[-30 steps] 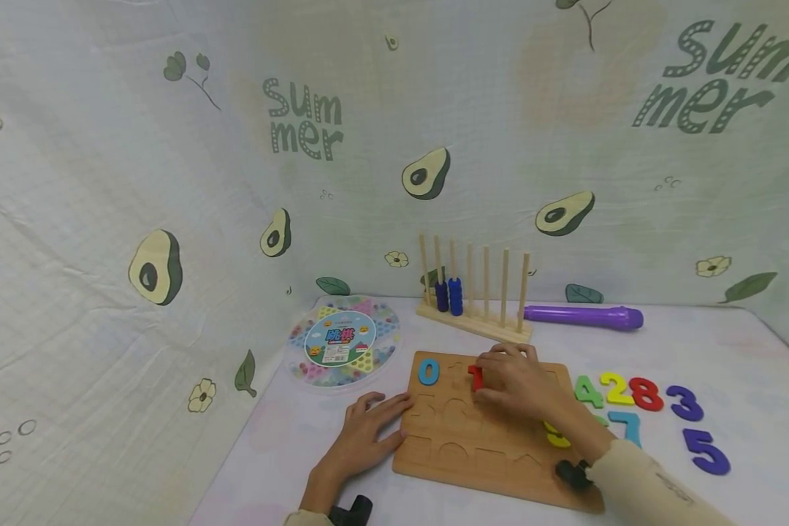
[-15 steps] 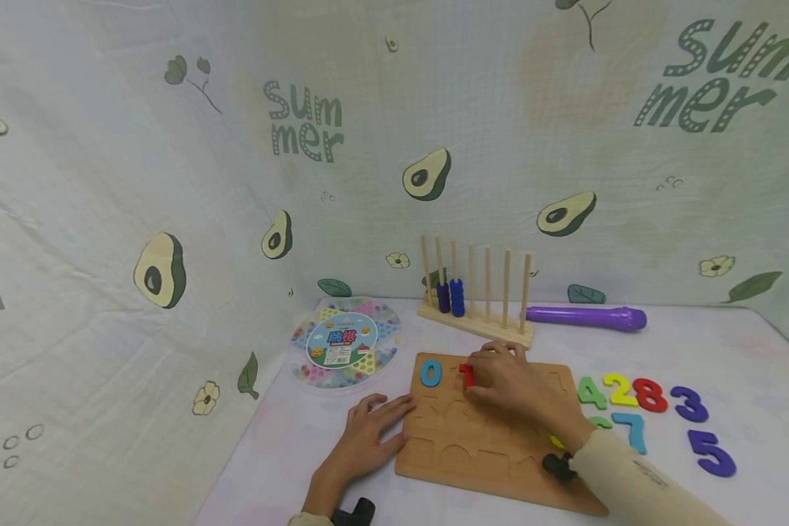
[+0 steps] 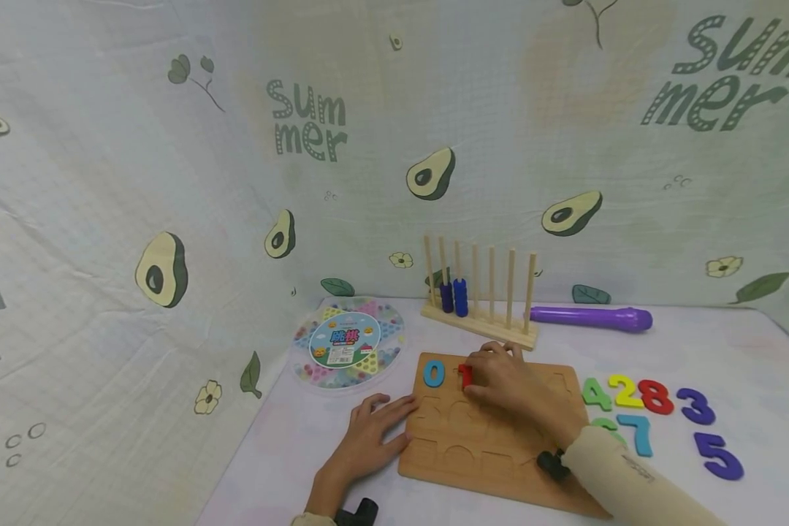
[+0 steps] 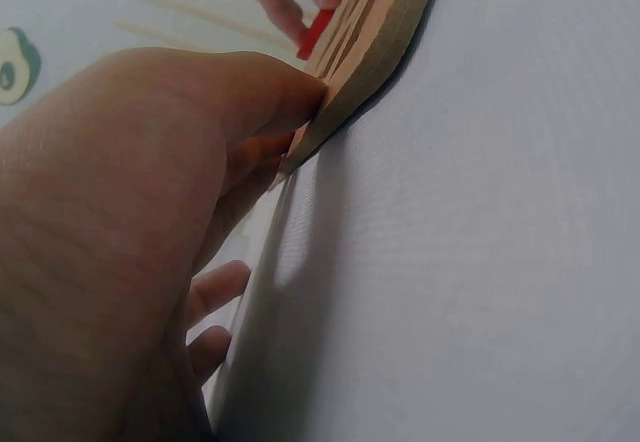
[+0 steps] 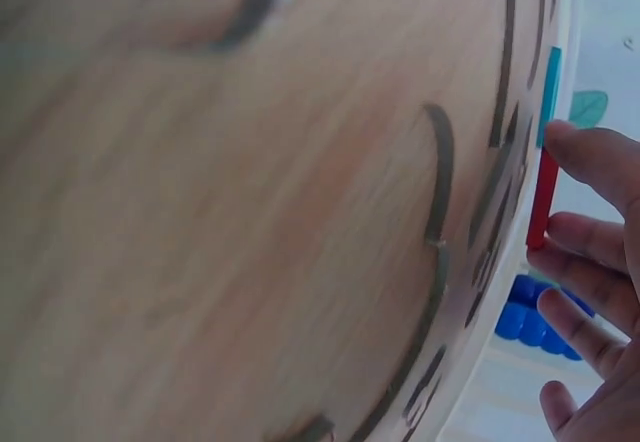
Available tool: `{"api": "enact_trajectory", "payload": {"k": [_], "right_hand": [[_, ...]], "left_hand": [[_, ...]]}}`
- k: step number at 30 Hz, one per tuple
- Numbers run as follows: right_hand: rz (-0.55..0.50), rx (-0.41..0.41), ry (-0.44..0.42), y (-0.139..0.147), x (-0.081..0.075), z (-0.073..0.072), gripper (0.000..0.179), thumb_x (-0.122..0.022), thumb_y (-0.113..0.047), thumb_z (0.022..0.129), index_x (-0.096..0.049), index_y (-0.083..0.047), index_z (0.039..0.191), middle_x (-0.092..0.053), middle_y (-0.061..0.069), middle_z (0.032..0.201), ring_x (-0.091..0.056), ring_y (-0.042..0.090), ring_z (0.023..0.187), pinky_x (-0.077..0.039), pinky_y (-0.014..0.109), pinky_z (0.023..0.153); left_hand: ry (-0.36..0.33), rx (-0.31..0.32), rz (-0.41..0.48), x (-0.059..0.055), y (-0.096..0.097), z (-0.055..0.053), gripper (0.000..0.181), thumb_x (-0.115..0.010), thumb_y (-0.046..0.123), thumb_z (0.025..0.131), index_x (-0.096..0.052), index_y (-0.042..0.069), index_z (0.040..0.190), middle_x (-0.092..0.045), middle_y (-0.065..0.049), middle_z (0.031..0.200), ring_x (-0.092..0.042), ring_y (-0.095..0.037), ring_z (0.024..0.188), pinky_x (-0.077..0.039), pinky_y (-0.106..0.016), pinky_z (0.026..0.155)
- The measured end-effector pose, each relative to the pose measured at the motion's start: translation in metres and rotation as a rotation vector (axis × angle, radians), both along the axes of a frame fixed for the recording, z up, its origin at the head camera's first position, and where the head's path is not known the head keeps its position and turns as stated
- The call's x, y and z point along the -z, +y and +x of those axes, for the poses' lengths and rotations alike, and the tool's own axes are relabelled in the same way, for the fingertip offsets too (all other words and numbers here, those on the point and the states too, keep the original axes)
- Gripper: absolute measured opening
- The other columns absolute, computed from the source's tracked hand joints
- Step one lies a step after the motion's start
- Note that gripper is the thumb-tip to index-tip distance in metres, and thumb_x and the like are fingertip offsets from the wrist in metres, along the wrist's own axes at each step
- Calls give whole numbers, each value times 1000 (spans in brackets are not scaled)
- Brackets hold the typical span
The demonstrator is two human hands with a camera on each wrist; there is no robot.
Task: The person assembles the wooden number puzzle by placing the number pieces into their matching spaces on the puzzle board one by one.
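A wooden number board point(image 3: 460, 467) with cut-out recesses lies on the table. The blue number 0 point(image 3: 434, 373) sits in its upper left recess. My right hand point(image 3: 509, 380) pinches the red number 1 point(image 3: 465, 375) between thumb and fingers over the top row, right of the 0. The right wrist view has the red number's edge point(image 5: 541, 199) at the fingertips, close to the board's face; whether it is seated cannot be told. My left hand point(image 3: 371, 435) has its fingers spread, with thumb and index fingertips touching the board's left edge point(image 4: 370, 72).
Loose numbers lie right of the board: green 4 point(image 3: 595, 394), yellow 2 point(image 3: 624, 391), red 8 point(image 3: 655, 397), purple 3 point(image 3: 696, 406), blue 7 point(image 3: 636, 434), purple 5 point(image 3: 718, 456). Behind stand a pegged wooden rack point(image 3: 480, 325), a purple microphone-shaped toy point(image 3: 592, 318) and a round game box point(image 3: 345, 343).
My right hand has shifted slightly left with the red number 1, nearer the blue 0. The forearm now covers the yellow number by the board's right side. My left hand stays at the edge.
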State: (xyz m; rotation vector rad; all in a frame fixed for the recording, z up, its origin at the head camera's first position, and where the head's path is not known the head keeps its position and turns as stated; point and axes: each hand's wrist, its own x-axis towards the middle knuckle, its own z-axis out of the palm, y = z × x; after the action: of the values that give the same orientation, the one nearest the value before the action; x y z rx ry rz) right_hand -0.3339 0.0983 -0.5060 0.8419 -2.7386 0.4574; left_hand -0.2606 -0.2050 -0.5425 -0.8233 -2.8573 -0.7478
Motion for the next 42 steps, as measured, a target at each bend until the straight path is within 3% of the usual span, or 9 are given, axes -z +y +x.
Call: {"api": "enact_trajectory", "payload": {"k": [8, 27, 31, 37, 42], "right_hand": [[1, -1, -7, -5, 0, -1, 40, -84, -37, 80, -75, -12, 110, -72, -1, 108, -53, 28, 113, -28, 60, 95], [12, 4, -48, -12, -1, -9, 31, -84, -34, 80, -79, -14, 104, -73, 1, 110, -52, 31, 116, -26, 66, 98], [24, 1, -29, -9, -3, -6, 29, -84, -35, 80, -79, -15, 101, -74, 2, 108, -53, 30, 113, -27, 66, 98], [23, -12, -49, -4, -3, -1, 37, -81, -38, 83, -75, -13, 110, -71, 1, 114, -51, 32, 119, -26, 65, 97], [28, 16, -54, 4, -11, 9, 24, -74, -35, 89, -75, -19, 106, -71, -4, 109, -51, 29, 119, -29, 63, 98]], "left_hand": [[-9, -4, -9, 0, 0, -1, 50, -56, 44, 100, -51, 30, 148, -45, 12, 153, -34, -28, 136, -25, -56, 102], [-2, -1, -9, 1, 0, -3, 51, -56, 43, 99, -51, 30, 148, -44, 13, 153, -34, -28, 137, -25, -56, 103], [-3, 5, -23, 2, 3, -4, 51, -55, 44, 100, -50, 32, 149, -43, 14, 154, -33, -27, 137, -25, -55, 103], [-14, -11, -25, 0, 2, -1, 50, -57, 43, 99, -51, 33, 148, -44, 15, 153, -34, -27, 137, -26, -57, 103], [-12, -10, -14, -1, -1, -1, 51, -58, 42, 98, -51, 32, 147, -44, 14, 153, -34, -27, 137, -26, -57, 103]]}}
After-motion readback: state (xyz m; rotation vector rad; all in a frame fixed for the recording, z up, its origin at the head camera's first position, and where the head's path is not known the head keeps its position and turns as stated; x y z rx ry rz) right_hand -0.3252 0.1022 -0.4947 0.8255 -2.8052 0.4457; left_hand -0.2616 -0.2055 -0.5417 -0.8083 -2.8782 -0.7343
